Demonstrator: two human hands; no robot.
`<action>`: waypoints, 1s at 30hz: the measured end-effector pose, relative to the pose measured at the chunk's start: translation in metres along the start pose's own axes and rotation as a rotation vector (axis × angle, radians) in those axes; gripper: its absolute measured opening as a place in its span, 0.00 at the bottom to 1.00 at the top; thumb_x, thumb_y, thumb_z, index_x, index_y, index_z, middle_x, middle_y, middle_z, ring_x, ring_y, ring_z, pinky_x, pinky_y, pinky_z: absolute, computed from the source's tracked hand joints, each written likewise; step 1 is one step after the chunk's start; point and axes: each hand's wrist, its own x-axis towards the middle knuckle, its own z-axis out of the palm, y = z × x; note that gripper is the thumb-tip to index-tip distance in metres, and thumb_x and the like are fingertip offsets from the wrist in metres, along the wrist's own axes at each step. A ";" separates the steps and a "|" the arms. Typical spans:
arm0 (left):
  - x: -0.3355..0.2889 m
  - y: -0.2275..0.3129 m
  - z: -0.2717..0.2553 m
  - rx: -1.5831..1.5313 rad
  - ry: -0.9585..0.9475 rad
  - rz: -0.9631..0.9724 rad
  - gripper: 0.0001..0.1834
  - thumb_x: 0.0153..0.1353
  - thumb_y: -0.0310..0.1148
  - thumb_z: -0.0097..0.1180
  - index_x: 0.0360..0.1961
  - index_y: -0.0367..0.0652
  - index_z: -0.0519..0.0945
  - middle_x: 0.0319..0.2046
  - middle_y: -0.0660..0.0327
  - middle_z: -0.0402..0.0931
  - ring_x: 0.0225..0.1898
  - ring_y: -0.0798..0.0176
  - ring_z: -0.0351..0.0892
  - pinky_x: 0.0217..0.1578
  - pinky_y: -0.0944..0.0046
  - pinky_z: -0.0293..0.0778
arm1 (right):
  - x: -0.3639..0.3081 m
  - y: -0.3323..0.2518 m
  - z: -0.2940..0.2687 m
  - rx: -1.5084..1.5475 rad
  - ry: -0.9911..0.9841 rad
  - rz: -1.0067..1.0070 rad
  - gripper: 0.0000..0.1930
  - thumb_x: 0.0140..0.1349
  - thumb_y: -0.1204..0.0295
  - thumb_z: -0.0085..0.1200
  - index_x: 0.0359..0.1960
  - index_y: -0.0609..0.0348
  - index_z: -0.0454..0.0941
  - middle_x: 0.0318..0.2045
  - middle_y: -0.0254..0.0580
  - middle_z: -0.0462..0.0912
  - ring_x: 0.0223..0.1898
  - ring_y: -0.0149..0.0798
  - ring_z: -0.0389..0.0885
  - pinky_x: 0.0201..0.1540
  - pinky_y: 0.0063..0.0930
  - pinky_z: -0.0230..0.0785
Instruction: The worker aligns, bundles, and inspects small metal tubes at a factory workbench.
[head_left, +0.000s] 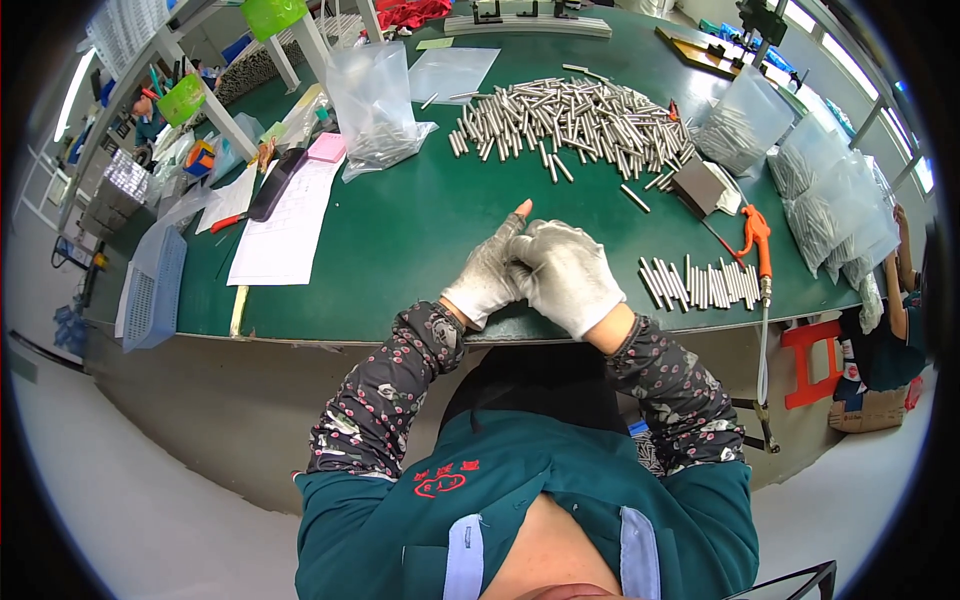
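Evidently, the gloved fingers of the left hand [487, 275] and right hand [568, 272] are brought together; how far they are closed, or on what, cannot be told. Both are held nearer than the pile of metal pins [575, 122]. To its near right, a row of pins [715, 287] is laid out, presumably the portion done; most, seemingly, is left. Right of the pile, clear bags [815, 205] are filled.

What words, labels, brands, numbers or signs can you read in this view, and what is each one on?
Red embroidery on the chest of the green shirt: small characters above an emblem; described only, not copied out.
White sheet on the table's left side: faint marks, too small to read.
I can make out no other text clearly.
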 end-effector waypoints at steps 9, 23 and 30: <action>0.002 -0.001 -0.003 0.200 -0.034 0.081 0.51 0.45 0.35 0.66 0.66 0.46 0.46 0.48 0.61 0.73 0.46 0.66 0.72 0.49 0.70 0.66 | 0.010 -0.001 0.018 -0.315 -0.181 0.024 0.04 0.42 0.71 0.53 0.21 0.56 0.76 0.23 0.44 0.78 0.28 0.46 0.78 0.31 0.36 0.69; 0.002 0.003 -0.002 0.206 -0.003 0.018 0.49 0.45 0.39 0.66 0.65 0.47 0.49 0.45 0.62 0.74 0.45 0.65 0.74 0.48 0.67 0.68 | 0.013 -0.005 0.011 -0.362 -0.242 0.037 0.05 0.44 0.71 0.52 0.22 0.57 0.76 0.22 0.44 0.78 0.27 0.46 0.79 0.30 0.36 0.70; -0.001 0.001 -0.002 0.219 0.000 0.024 0.51 0.43 0.35 0.67 0.66 0.48 0.49 0.44 0.64 0.74 0.43 0.68 0.73 0.47 0.69 0.68 | 0.016 -0.002 -0.010 -0.322 -0.124 0.060 0.05 0.47 0.70 0.52 0.25 0.55 0.76 0.25 0.43 0.77 0.30 0.45 0.78 0.33 0.36 0.70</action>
